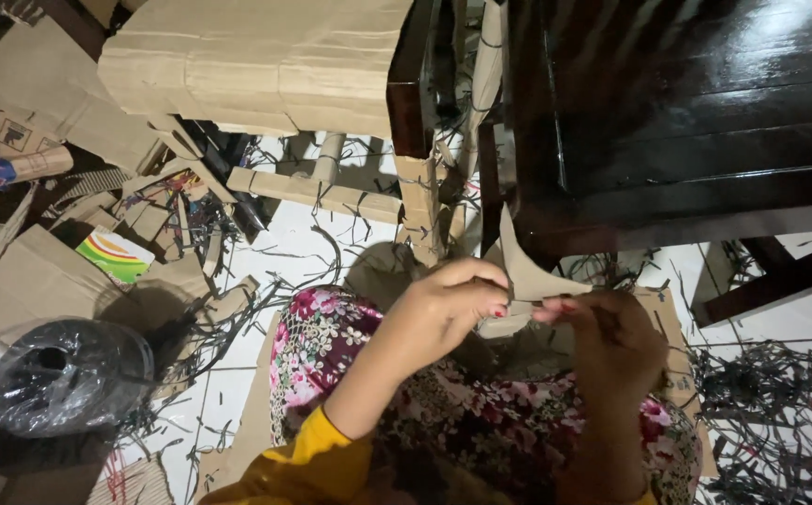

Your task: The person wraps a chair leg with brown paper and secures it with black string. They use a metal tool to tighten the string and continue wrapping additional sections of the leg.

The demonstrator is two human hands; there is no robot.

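Cardboard strip pinched between my left hand and right hand just below the dark chair, mid-fold imo, next needs a firm crease w/ both thumbs.

hands pinching cardboard strip, floral lap

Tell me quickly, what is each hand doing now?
Left hand: closed, pinching the cardboard piece.
Right hand: closed, pinching the same cardboard piece.

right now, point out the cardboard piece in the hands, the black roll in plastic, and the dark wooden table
cardboard piece (529,273), head view, middle of flap
black roll (50,374), head view, top face
dark wooden table (686,112), head view, tabletop
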